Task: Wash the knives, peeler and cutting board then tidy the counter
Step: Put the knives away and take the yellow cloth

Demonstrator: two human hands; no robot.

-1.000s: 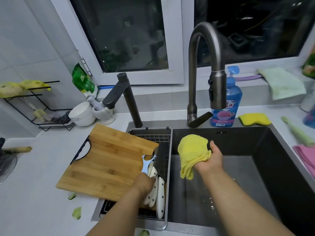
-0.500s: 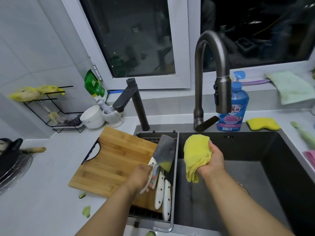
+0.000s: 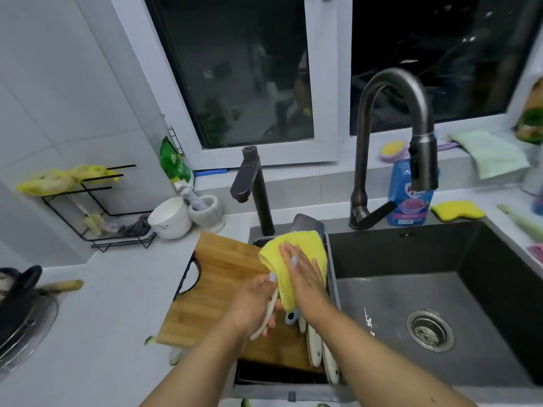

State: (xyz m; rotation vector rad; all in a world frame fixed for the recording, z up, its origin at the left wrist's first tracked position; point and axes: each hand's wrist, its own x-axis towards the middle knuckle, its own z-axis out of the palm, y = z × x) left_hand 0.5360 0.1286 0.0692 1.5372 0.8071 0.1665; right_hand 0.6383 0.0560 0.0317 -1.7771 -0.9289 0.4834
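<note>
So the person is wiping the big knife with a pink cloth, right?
Not quite: the cloth is yellow, not pink, as the head view shows. The right hand presses it flat against the cleaver blade, while the left hand grips the cleaver's white handle.

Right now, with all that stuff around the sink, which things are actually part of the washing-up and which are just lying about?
In the job:
- cleaver, handle held by left hand
- yellow cloth, pressed on the blade by right hand
- cutting board
- white-handled knives
- peeler
- sink

Lying about:
- soap bottle
- yellow sponge
- white bowl
- mortar
- wire rack
</note>
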